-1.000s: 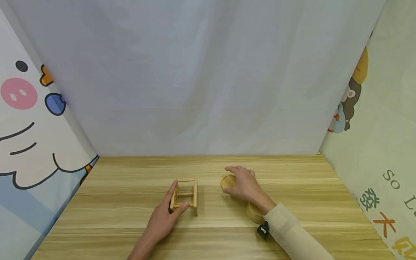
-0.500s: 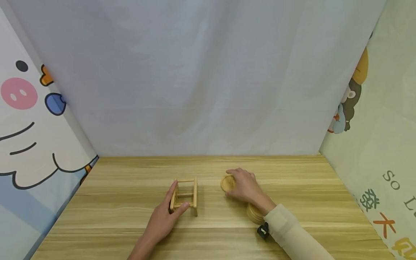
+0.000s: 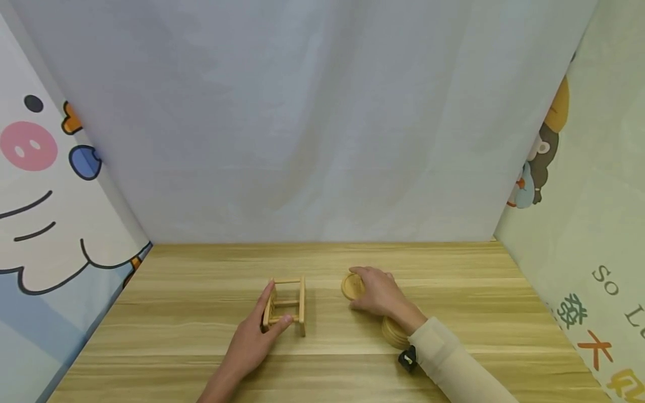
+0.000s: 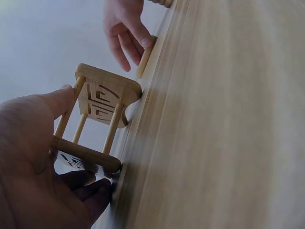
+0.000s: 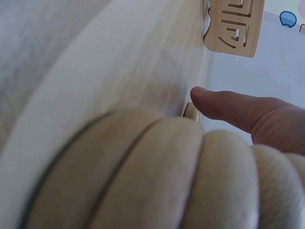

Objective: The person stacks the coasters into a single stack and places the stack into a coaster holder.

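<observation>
A small wooden coaster holder, two fretwork panels joined by dowels, stands left of centre on the table. My left hand grips its left end; in the left wrist view the thumb lies on a dowel and the fingers sit behind the near panel. To the right, my right hand holds a round wooden coaster by its edge, thumb on the near side and index finger on the far side. The coaster's right part is hidden under the hand. Under the right wrist is a stack of coasters, large in the right wrist view.
A small black object shows beside the right cuff. The wood-grain table ends at a pale curtain behind. Printed cloths with cartoon figures hang at the left and right.
My right hand's thumb and index finger have closed in on the coaster's edge. The left hand and the holder have stayed in place.
</observation>
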The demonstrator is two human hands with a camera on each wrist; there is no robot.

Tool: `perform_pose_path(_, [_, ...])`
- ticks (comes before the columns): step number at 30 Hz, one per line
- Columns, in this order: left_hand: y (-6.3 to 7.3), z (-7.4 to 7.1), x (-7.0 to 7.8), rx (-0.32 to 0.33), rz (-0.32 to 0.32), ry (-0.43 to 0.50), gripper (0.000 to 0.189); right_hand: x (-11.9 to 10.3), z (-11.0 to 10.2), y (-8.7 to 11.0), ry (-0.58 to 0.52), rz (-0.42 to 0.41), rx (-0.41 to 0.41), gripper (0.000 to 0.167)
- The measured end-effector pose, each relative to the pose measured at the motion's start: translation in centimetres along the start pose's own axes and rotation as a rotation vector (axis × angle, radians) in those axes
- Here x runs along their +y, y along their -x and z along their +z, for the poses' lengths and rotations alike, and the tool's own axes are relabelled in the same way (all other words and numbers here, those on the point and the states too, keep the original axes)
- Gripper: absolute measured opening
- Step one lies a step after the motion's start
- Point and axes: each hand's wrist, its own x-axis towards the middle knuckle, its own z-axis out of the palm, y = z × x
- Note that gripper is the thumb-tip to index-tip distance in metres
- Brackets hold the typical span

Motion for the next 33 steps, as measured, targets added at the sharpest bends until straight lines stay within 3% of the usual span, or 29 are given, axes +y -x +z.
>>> perform_pose_path(33, [-0.06, -0.02, 0.10, -0.007, -0.007, -0.002, 0.089, -0.07, -0.19, 0.46, 0.041, -0.030, 0.002, 0.080])
